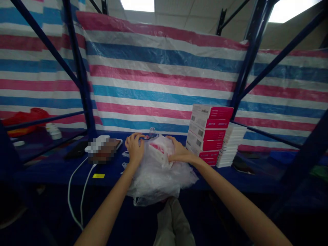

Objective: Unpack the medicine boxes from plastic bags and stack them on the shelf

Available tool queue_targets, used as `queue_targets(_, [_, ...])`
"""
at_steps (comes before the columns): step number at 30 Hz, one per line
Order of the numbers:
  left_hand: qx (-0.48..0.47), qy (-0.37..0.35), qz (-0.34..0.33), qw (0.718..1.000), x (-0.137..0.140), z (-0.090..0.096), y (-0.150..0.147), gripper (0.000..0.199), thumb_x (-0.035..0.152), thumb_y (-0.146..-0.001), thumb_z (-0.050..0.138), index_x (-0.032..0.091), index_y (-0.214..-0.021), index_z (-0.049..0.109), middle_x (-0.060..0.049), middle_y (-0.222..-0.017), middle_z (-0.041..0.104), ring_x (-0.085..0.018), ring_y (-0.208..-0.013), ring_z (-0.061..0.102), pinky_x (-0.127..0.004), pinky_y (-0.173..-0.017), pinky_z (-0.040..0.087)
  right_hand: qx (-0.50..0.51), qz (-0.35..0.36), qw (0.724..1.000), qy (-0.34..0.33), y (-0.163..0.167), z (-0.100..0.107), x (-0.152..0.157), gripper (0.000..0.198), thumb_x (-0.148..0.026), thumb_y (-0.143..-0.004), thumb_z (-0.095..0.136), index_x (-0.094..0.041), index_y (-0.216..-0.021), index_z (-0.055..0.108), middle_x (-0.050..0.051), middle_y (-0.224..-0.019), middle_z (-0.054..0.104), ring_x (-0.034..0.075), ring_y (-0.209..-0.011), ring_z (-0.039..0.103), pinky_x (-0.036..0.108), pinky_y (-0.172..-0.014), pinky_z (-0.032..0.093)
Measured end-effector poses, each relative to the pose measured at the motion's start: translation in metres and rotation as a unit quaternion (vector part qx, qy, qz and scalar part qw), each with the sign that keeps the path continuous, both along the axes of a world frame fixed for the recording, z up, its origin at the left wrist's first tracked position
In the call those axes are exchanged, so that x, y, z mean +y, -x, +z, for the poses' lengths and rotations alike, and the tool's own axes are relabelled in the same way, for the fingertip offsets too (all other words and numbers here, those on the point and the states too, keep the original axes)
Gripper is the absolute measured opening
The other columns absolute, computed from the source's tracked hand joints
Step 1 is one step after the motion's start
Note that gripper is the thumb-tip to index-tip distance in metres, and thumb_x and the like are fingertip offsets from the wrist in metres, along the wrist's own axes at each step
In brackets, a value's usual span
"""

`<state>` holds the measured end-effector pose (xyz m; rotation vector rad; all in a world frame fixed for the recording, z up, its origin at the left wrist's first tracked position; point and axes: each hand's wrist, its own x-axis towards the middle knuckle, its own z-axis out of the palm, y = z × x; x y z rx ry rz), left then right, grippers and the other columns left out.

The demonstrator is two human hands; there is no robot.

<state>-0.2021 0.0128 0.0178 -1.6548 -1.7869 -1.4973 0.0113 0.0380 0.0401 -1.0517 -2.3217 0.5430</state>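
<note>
A small white and pink box (159,150) sits tilted in front of me, wrapped in or covered by thin clear plastic. My right hand (179,151) grips it from the right, thumb below and fingers over the top. On the other side, my left hand (135,146) has curled fingers at the edge of the clear plastic bag (147,160); its fingertips are partly hidden. Beneath both hands lies a heap of clear plastic bags (164,181), hanging over the table's front edge. Just behind them stands a small clear glass bottle (152,132).
Right of the hands rises a stack of white and pink boxes (205,136), beside a stack of thin white boxes (230,145). A dark phone-like object (243,166) lies farther right. At left are blurred-out devices (104,150), white cables (69,191) and a yellow label (98,176). Blue posts (79,68) flank the table.
</note>
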Motion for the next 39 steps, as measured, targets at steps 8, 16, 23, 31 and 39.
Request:
queue_targets(8, [0.264,0.2,-0.262,0.907,-0.033,0.016,-0.02,0.019,0.031,-0.081,0.053,0.025,-0.098,0.059,0.0,-0.108,0.059,-0.019,-0.108,0.048,-0.034,-0.095,0.03,-0.106,0.135,0.981,0.088,-0.026,-0.006,-0.007,0.111,-0.053,-0.057,0.07,-0.018,-0.142,0.007,0.011,-0.148,0.004,0.025,-0.135,0.011,0.04,-0.109,0.016])
queue_targets(16, [0.313,0.159,-0.214,0.911,-0.02,0.007,-0.021,0.011,0.02,-0.079,0.056,0.023,-0.09,0.06,0.0,-0.095,0.061,-0.018,-0.1,0.051,-0.038,-0.098,0.025,-0.073,0.051,0.987,-0.134,0.001,-0.009,-0.022,0.037,-0.034,-0.086,0.044,-0.02,-0.12,0.05,0.007,-0.118,0.057,0.021,-0.11,0.05,0.039,-0.094,0.032])
queue_targets(23, [0.308,0.168,-0.149,0.925,-0.027,0.014,0.005,0.009,0.018,-0.075,0.061,0.024,-0.083,0.061,0.003,-0.081,0.063,-0.018,-0.093,0.051,-0.043,-0.101,0.017,-0.1,-0.058,0.972,-0.203,-0.02,-0.024,-0.018,0.019,-0.026,-0.085,0.048,-0.023,-0.088,0.066,0.003,-0.09,0.066,0.019,-0.089,0.057,0.034,-0.081,0.031])
queue_targets(31, [0.261,0.16,-0.177,0.935,-0.026,0.008,-0.012,0.012,0.031,-0.078,0.058,0.022,-0.085,0.057,0.001,-0.093,0.06,-0.018,-0.098,0.049,-0.041,-0.102,0.018,-0.011,-0.057,0.973,-0.225,-0.02,-0.03,-0.035,0.029,-0.041,-0.085,0.048,-0.031,-0.111,0.057,0.001,-0.105,0.062,0.019,-0.1,0.051,0.038,-0.091,0.027])
queue_targets(39, [0.008,0.112,-0.104,0.988,-0.015,0.005,0.02,0.021,0.038,-0.076,0.057,0.017,-0.072,0.055,-0.001,-0.071,0.057,-0.017,-0.073,0.053,-0.032,-0.076,0.038,0.111,-0.203,0.951,-0.204,-0.034,-0.05,-0.032,0.023,-0.034,-0.085,0.046,-0.023,-0.088,0.066,0.002,-0.086,0.065,0.018,-0.077,0.054,0.033,-0.077,0.032])
